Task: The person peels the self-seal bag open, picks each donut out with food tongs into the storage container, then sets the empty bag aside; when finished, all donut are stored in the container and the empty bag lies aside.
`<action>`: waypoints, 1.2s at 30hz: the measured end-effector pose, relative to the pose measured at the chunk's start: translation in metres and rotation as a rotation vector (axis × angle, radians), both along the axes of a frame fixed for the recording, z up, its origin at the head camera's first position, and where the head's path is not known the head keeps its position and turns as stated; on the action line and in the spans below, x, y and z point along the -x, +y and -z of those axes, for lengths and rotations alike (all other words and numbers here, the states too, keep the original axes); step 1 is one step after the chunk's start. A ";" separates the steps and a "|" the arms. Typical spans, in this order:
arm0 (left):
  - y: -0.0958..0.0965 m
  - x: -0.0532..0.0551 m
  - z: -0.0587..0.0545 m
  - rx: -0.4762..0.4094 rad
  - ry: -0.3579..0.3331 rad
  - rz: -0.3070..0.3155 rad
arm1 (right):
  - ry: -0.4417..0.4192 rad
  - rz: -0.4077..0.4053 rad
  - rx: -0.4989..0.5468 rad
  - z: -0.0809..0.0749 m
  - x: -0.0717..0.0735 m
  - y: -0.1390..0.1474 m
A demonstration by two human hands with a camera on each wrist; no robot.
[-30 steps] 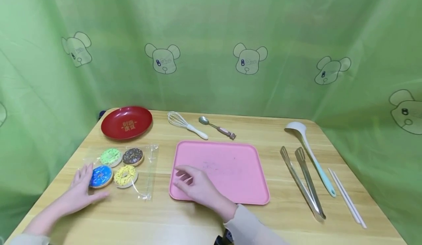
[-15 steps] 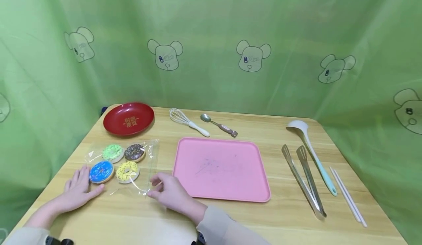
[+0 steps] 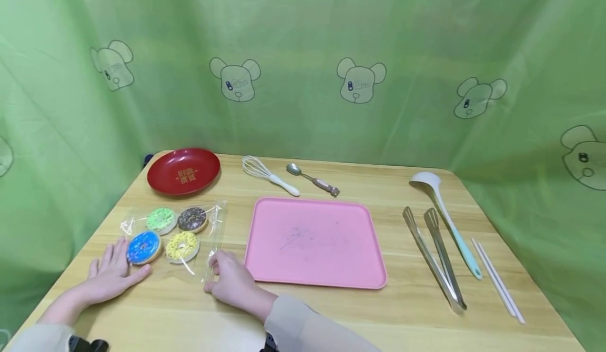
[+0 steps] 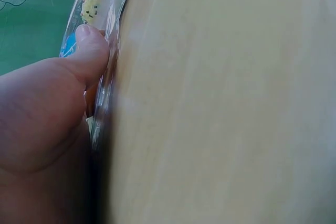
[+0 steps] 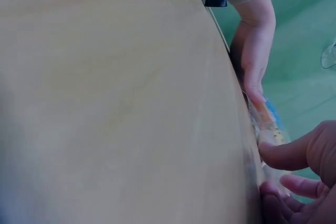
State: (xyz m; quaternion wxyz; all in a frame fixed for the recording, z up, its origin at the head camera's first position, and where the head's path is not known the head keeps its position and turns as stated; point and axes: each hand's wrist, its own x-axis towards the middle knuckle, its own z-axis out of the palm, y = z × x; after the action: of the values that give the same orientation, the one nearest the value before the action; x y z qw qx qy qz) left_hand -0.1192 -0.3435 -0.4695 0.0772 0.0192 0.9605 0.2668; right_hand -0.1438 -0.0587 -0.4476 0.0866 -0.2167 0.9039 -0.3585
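A clear plastic bag (image 3: 216, 224) lies at the table's left, holding a blue donut (image 3: 144, 247), a green donut (image 3: 161, 220), a chocolate donut (image 3: 192, 219) and a yellow donut (image 3: 182, 246). My left hand (image 3: 105, 278) rests at the bag's left side with straight fingers beside the blue donut; in the left wrist view its thumb touches the plastic. At the bag's lower right corner is my right hand (image 3: 235, 282), fingers loosely bent and touching the edge. Thumb and fingers stand apart in the right wrist view [the left hand (image 5: 252, 74) shows beyond].
Right of the bag lies a pink tray (image 3: 314, 241). Behind are a red plate (image 3: 184, 172), a whisk (image 3: 271, 176) and a spoon (image 3: 313, 180). Tongs (image 3: 435, 262), a ladle (image 3: 447, 215) and white chopsticks (image 3: 497, 281) lie at the right. A green curtain (image 3: 293, 126) surrounds the table.
My right hand has moved left from over the pink tray to the bag's right edge. My left hand has shifted slightly and stays by the blue donut.
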 end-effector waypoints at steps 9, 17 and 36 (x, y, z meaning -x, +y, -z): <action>0.000 -0.002 -0.001 -0.010 -0.021 -0.002 | 0.082 0.048 -0.163 0.005 -0.004 -0.014; 0.000 -0.001 0.002 0.003 -0.011 -0.008 | 0.139 0.017 -0.207 0.005 -0.005 -0.014; 0.001 0.001 -0.003 -0.002 -0.012 -0.002 | -0.042 0.014 0.134 0.002 0.002 0.003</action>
State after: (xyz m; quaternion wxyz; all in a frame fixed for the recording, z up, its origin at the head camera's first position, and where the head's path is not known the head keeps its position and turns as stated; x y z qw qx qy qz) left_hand -0.1207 -0.3425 -0.4667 0.0826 0.0168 0.9598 0.2677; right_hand -0.1457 -0.0560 -0.4495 0.0882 -0.2082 0.8774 -0.4231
